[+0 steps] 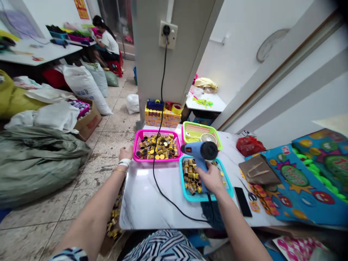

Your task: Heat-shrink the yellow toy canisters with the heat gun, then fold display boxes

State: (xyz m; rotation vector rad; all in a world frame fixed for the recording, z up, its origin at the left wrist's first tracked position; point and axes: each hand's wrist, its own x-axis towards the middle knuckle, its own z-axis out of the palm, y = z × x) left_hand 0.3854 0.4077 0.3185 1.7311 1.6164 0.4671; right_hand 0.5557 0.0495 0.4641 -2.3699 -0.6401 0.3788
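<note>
My right hand [213, 177] is wrapped around the handle of a blue heat gun [199, 152] with a black round back end, its nozzle pointing left. The heat gun is above a light-blue basket [187, 197] of small yellow-and-brown cylinders [190, 175], hiding part of them. My left hand [125, 153] is at the left rim of a pink basket [159, 160], its fingers curled against the edge and partly hidden. Many more of the small cylinders [160, 146] fill that pink basket.
A black cord [163, 79] runs from the wall socket [168, 35] across the pink basket and table. A green basket [201, 127] stands behind. A phone [243, 202], scissors [252, 196] and printed boxes [299, 181] lie rightward. Sacks [35, 163] cover the left floor; a person [108, 41] sits beyond.
</note>
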